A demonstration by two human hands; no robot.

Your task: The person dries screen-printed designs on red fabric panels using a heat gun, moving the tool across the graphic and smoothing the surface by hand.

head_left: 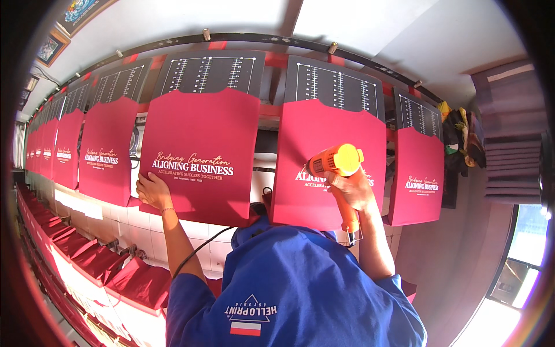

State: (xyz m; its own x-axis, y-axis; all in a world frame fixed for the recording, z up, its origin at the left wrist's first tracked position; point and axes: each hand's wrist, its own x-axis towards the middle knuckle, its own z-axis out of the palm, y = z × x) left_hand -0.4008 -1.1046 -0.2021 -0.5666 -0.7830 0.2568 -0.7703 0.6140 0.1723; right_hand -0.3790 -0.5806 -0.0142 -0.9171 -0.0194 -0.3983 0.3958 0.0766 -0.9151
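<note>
Head view: right hand point(354, 194) grips an orange plastic heat gun point(338, 165), its nozzle hidden, against a crimson printed fabric panel point(324, 139); left hand point(153, 191) lies open on the neighbouring crimson panel point(199, 144).

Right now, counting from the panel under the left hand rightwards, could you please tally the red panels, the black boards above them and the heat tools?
Red printed panels: 3
Black ruled boards: 3
Orange heat gun: 1
Total: 7
</note>
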